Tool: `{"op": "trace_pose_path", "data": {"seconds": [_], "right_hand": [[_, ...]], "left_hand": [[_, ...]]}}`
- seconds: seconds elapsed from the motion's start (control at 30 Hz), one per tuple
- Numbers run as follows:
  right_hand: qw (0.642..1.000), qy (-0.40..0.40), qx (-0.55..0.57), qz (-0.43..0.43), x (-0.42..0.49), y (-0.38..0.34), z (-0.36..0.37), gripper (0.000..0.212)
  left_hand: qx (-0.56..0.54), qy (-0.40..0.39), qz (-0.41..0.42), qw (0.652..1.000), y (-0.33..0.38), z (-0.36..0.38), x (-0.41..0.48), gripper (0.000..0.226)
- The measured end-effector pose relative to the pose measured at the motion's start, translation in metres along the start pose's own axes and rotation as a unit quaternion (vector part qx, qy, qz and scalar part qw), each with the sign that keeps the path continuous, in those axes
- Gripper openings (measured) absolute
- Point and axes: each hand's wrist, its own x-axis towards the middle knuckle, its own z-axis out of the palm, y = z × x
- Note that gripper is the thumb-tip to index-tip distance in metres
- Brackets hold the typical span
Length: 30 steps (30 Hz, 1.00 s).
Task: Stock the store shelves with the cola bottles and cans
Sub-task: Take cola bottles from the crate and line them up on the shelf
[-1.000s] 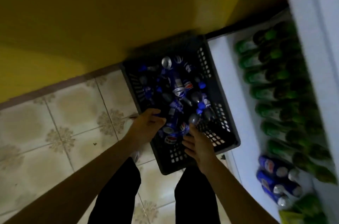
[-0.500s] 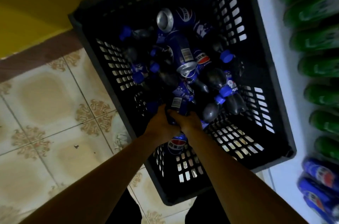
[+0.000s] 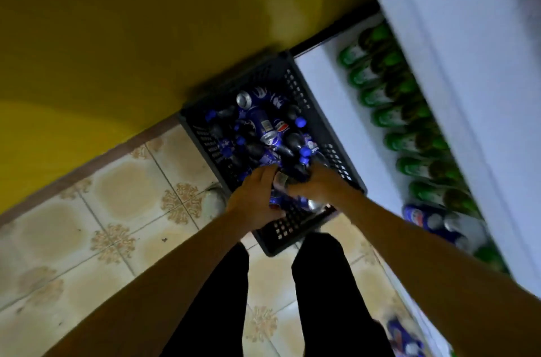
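A black plastic crate (image 3: 298, 228) stands on the floor against the wall, holding several blue cola cans (image 3: 265, 124) and dark cola bottles with blue caps (image 3: 294, 140). Both my hands are down in its near end, close together. My left hand (image 3: 253, 200) curls round a blue cola can (image 3: 280, 181) whose silver top shows between the hands. My right hand (image 3: 317, 184) grips a dark cola bottle (image 3: 297, 172). Much of both items is hidden by my fingers.
To the right, a white low shelf (image 3: 330, 87) carries a row of green bottles (image 3: 389, 116) and, nearer me, blue cola cans (image 3: 421, 217). A white upper shelf (image 3: 468, 64) overhangs it. A yellow wall (image 3: 146, 34) stands behind the crate. My legs and a shoe (image 3: 213, 201) are on the tiled floor.
The view has pulled back up from the crate. My hands, which closed together on items at the crate's near end, have spread slightly, the right one shifting right onto a bottle.
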Motion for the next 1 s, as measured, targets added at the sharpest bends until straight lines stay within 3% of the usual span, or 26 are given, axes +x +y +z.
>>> {"op": "trace_pose_path", "data": {"seconds": [0.13,0.23,0.37,0.53,0.7,0.8,0.9,1.0], "right_hand": [[0.971,0.08,-0.22,-0.055,-0.133,-0.033,-0.048,0.091],[0.944,0.119,-0.301,-0.06,-0.219,-0.045,-0.064,0.087],[0.954,0.109,-0.276,-0.041,-0.317,-0.039,-0.081,0.055],[0.992,0.018,-0.126,0.011,-0.395,-0.001,-0.106,0.047],[0.998,0.056,-0.007,0.007,-0.466,0.09,-0.104,0.045],[0.99,0.136,0.04,-0.02,-0.512,0.157,-0.097,0.065],[0.964,0.24,0.094,-0.07,-0.563,0.228,-0.085,0.095],[0.914,0.326,0.185,-0.155,-0.608,0.304,-0.068,0.091]], "left_hand": [[0.029,0.017,0.089,0.995,0.066,-0.048,-0.067,0.103],[0.039,0.043,0.18,0.982,0.107,-0.064,-0.112,0.102],[0.122,0.069,0.309,0.941,0.156,-0.063,-0.164,0.105],[0.143,0.114,0.453,0.873,0.193,-0.025,-0.215,0.099],[0.042,0.036,0.397,0.916,0.242,0.043,-0.262,0.085],[-0.025,-0.014,0.386,0.922,0.277,0.092,-0.282,0.073],[-0.094,-0.069,0.359,0.926,0.316,0.142,-0.309,0.066],[-0.211,-0.127,0.316,0.916,0.35,0.19,-0.341,0.065]]}}
